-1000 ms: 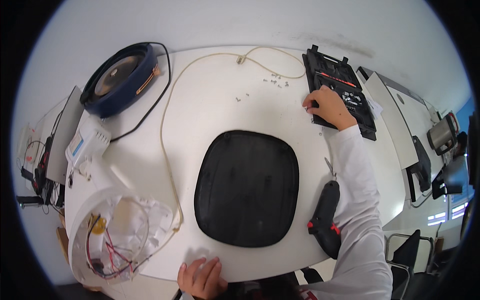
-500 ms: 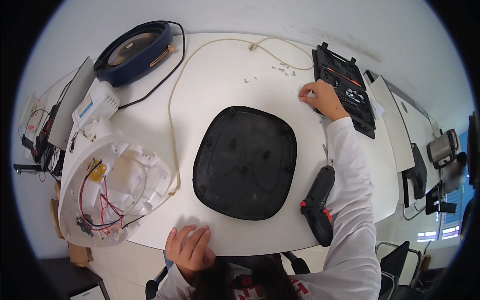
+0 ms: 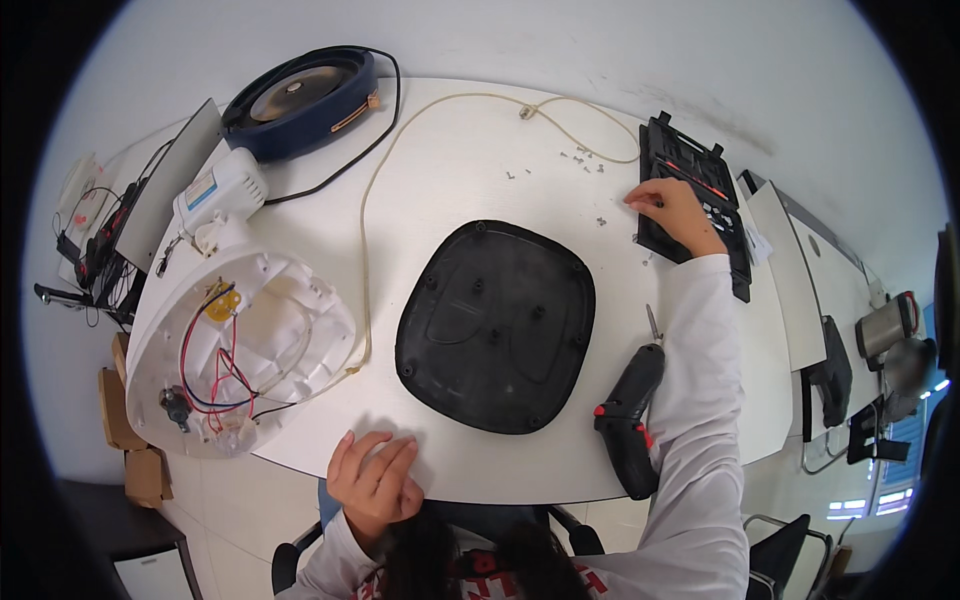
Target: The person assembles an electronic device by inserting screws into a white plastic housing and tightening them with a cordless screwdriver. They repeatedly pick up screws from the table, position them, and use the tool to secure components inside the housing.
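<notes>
1. Held the right hand [image 3: 682,216] at the tool case [image 3: 741,268], with thumb close to fingertips; could not tell if pinching anything.
2. Held the left hand [image 3: 376,484], loosely spread, at the front edge of the table [image 3: 480,468].
3. Had screws [image 3: 601,222] lying left of the case, a black panel [image 3: 497,350] between both hands, a power screwdriver [image 3: 630,400] beside the right sleeve [image 3: 703,375].

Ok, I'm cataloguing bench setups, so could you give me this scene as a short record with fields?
Left hand: loosely curled at the near edge of the table
Right hand: at the left side of the open tool case; cannot tell if it holds anything
Centre: black rounded panel
Right of panel: black-and-red power screwdriver
Left of panel: white housing, exposed wires
Far side: small screws
</notes>
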Action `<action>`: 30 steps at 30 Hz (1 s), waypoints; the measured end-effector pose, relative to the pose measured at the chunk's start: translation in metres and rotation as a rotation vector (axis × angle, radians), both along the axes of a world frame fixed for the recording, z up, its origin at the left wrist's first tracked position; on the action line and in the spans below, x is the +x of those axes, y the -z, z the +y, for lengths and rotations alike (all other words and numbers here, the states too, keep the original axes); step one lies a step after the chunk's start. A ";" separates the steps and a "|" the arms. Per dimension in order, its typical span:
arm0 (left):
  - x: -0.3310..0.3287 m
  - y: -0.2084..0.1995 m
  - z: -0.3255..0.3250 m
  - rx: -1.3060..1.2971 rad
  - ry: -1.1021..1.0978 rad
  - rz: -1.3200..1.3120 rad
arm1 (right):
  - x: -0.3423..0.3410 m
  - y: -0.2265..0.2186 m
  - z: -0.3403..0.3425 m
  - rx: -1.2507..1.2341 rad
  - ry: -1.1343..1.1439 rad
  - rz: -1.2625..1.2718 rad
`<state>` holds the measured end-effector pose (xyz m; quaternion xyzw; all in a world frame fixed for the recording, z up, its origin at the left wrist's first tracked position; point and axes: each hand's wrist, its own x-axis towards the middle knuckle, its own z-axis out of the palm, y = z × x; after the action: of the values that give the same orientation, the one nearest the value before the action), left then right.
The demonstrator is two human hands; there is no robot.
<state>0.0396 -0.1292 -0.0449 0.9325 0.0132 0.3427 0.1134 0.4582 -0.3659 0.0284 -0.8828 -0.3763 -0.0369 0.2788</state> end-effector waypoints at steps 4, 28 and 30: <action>0.000 0.001 0.001 0.007 0.000 -0.014 | -0.010 -0.014 -0.009 -0.327 0.103 0.103; 0.001 0.001 0.001 0.023 -0.011 -0.021 | -0.015 0.007 0.012 -0.413 0.097 -0.179; 0.001 0.000 0.000 0.016 -0.015 -0.023 | -0.006 0.004 0.007 -0.271 0.042 -0.036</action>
<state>0.0405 -0.1290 -0.0447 0.9291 0.0162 0.3546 0.1035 0.4524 -0.3591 0.0248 -0.9193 -0.3642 -0.0072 0.1494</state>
